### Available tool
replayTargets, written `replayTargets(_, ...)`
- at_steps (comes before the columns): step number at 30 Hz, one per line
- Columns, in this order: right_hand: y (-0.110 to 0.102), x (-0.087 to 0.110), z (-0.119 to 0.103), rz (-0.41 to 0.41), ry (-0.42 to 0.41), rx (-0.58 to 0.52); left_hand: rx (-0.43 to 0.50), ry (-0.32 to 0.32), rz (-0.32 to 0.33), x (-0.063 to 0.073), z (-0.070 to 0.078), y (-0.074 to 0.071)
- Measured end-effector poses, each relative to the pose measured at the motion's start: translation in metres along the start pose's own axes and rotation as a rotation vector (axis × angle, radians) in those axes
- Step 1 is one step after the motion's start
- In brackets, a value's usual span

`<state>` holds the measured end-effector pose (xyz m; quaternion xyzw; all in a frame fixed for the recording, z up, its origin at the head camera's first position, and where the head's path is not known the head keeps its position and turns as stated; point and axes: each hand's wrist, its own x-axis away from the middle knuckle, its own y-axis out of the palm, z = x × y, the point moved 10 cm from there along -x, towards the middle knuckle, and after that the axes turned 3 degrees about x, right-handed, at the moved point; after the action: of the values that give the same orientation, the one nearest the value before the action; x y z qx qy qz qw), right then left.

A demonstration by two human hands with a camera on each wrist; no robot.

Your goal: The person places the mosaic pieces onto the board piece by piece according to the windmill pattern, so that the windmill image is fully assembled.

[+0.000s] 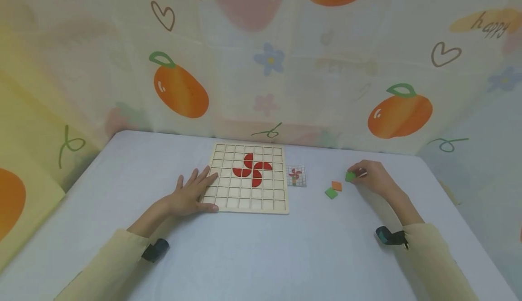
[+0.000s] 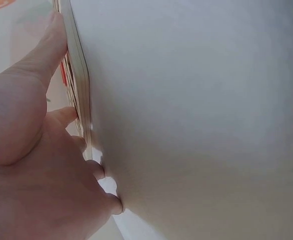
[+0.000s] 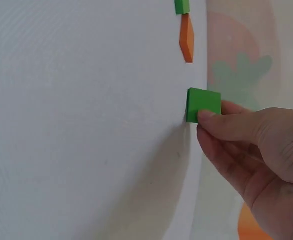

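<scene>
My left hand (image 1: 190, 194) rests with spread fingers on the left edge of a wooden grid board (image 1: 267, 203); the left wrist view shows the thumb and fingertips against the board's side (image 2: 78, 75). Red quarter-circle tiles (image 1: 257, 177) form a pinwheel on the board. Off to the right, my right hand (image 1: 373, 178) pinches a green square tile (image 3: 206, 102) between thumb and fingers, close to the tabletop. An orange tile (image 1: 336, 186) and another green tile (image 1: 331, 193) lie beside it, almost touching each other.
A small pattern card (image 1: 302, 182) printed with a red pinwheel and a few coloured squares lies against the board's right side. A white cloth covers the table (image 1: 261, 255). Behind it hangs a curtain (image 1: 326, 74) printed with oranges.
</scene>
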<state>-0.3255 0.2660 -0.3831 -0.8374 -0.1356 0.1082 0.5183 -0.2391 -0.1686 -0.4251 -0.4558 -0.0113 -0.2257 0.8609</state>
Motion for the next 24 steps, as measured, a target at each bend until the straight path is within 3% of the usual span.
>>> replayTargets(13,-0.009,-0.007,-0.027,0.067,-0.068,0.007,0.004,-0.003,-0.003,0.002,0.002,-0.001)
replayTargets(24,-0.001,-0.015,-0.062,0.058,-0.137,-0.019,0.006,-0.004,-0.006,0.001,0.001,0.0)
